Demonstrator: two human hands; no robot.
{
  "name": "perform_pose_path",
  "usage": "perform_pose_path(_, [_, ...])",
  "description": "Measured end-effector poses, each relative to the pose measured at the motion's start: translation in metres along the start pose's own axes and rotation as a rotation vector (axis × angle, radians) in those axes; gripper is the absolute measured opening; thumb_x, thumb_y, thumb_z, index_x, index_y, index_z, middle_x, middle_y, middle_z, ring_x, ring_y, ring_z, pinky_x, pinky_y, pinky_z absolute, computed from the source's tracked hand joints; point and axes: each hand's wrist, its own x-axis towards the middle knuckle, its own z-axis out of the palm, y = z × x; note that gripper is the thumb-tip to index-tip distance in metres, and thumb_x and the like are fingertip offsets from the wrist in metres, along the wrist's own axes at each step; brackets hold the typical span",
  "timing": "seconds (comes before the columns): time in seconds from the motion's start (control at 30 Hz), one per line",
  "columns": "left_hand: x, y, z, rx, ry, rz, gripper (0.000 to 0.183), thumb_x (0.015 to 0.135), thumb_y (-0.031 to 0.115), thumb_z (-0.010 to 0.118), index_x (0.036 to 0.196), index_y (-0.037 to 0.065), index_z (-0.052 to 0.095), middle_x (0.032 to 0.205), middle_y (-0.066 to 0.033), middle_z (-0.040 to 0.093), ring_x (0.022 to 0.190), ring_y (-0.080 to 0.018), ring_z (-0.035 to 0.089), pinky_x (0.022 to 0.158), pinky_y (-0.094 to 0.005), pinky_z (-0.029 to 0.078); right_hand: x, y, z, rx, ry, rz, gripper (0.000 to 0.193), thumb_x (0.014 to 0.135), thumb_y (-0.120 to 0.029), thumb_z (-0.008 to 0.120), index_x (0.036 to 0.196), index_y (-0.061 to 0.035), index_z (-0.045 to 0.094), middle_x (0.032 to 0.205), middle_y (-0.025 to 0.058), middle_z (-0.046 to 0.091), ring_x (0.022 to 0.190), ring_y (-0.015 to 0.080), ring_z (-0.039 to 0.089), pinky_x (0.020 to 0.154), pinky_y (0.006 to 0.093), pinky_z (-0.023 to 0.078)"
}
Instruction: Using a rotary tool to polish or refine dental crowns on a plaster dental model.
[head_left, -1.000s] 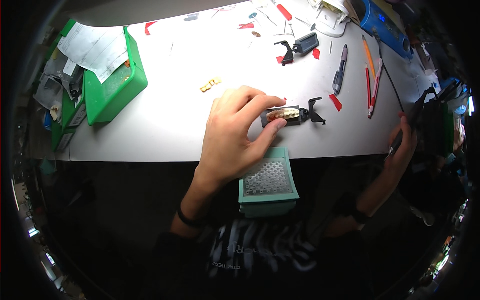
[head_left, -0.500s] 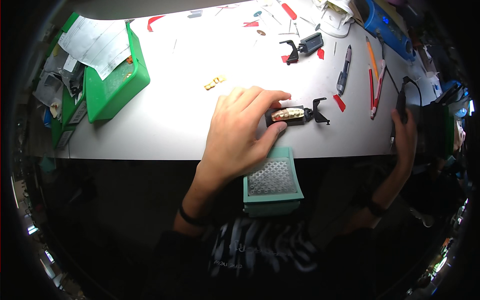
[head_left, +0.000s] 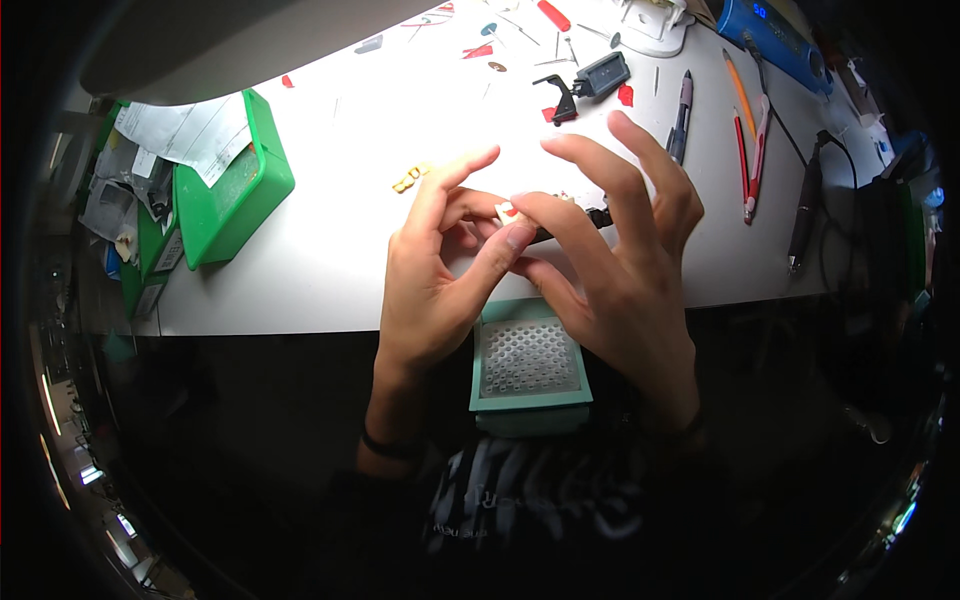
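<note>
One bare left hand (head_left: pixel 425 265) pinches a small, cream-and-red, tooth-shaped piece (head_left: pixel 507 214) above the smooth white tabletop (head_left: pixel 310 260), near middle; I judge it light, stiff, brittle, best held by its edges. The bare right hand (head_left: pixel 635 262) spreads its fingers; whether it grips, I cannot tell. Far right lies an angular, dark, plastic-looking holder (head_left: pixel 603 75).

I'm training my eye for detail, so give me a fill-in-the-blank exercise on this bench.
The printed paper lies over bins coloured ____.
The small white piece is between the left hand and the ____.
The dark corded tool lies to the ____ of the pen.

Missing: green; right hand; right.
</note>
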Motion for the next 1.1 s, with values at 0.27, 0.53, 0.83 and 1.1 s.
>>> perform_pose_path(0.27, [0.001,0.002,-0.002,0.086,-0.031,0.09,0.057,0.092,0.003,0.074,0.145,-0.001,0.052,0.099,-0.0074,0.07,0.084,-0.0086,0.061,0.076,-0.023,0.048,0.001,0.014,0.023,0.034,0.153,-0.039,0.031,0.069,-0.01,0.085,0.097,-0.0146,0.071,0.128,0.0011,0.064,0.14,0.0304,0.043,0.111,0.0439,0.029])
perform_pose_path(0.53, [0.004,0.005,0.0,0.209,-0.071,0.102,0.057,0.09,0.001,0.075,0.143,0.002,0.055,0.1,-0.0084,0.069,0.083,-0.0099,0.061,0.074,-0.0248,0.049,-0.001,0.024,0.026,0.011,0.164,-0.024,0.025,0.07,-0.009,0.083,0.091,-0.0153,0.07,0.129,0.0019,0.063,0.143,0.0327,0.039,0.112,0.0447,0.029])
perform_pose_path(0.83, [0.005,0.003,0.0,0.3,-0.123,0.221,0.048,0.086,0.002,0.079,0.132,0.003,0.065,0.102,-0.0081,0.07,0.088,-0.013,0.062,0.075,-0.0264,0.049,-0.004,0.018,0.019,0.082,0.159,0.052,0.029,0.069,-0.008,0.082,0.095,-0.0157,0.071,0.132,0.0032,0.059,0.145,0.0367,0.036,0.114,0.0474,0.027])
perform_pose_path(1.1, [0.001,-0.002,0.0,0.304,0.0,0.223,0.036,0.085,0.001,0.079,0.119,0.001,0.069,0.101,-0.0091,0.071,0.09,-0.018,0.065,0.08,-0.0299,0.05,-0.008,0.019,0.033,-0.166,0.153,0.028,0.031,0.07,-0.009,0.077,0.101,-0.0139,0.072,0.131,0.0053,0.061,0.142,0.036,0.039,0.114,0.0517,0.026])
